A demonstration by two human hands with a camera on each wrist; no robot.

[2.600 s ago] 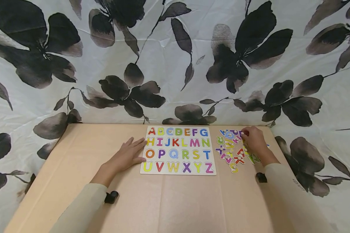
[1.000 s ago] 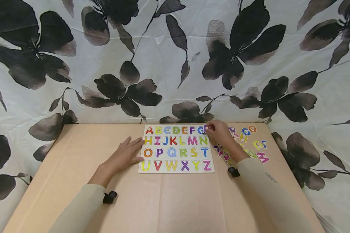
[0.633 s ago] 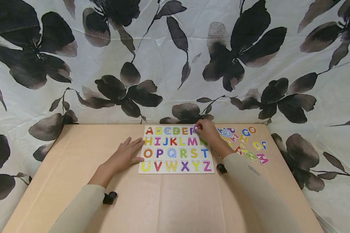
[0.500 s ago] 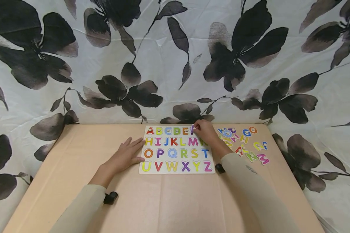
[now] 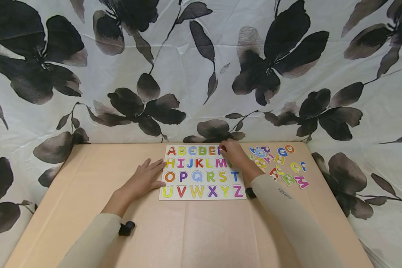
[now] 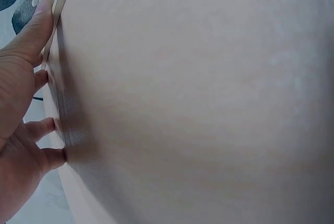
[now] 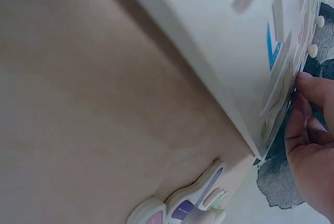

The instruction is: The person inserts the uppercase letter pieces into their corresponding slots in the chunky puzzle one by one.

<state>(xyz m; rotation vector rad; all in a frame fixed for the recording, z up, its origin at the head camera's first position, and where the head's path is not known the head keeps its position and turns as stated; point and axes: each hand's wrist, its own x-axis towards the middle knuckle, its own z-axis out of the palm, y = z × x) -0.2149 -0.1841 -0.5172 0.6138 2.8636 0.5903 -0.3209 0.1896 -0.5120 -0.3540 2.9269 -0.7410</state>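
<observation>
A white alphabet puzzle board [image 5: 205, 191] lies on the table. My left hand [image 5: 142, 178] spreads its fingers flat at the board's left edge. In the left wrist view the thumb [image 6: 35, 32] of that hand rests on the board's edge. My right hand [image 5: 237, 154] pinches a purple letter F piece [image 5: 219, 151] over the F place in the top row, mostly hidden by the fingers. The right wrist view shows thumb and fingertips together close over the board. In the top row, pieces such as the A [image 5: 171, 150] carry small knobs.
Several loose letter pieces lie right of the board, among them a pink M [image 5: 301, 182], a red A [image 5: 273, 173] and an orange O [image 5: 289, 149]. White knobs [image 7: 312, 50] stand up from the board. A floral cloth [image 5: 187, 67] hangs behind the table.
My right hand has come left from the loose pieces with the purple F, passing over the G to the F place, where it has lowered slightly. The left hand has stayed at the board's edge.
</observation>
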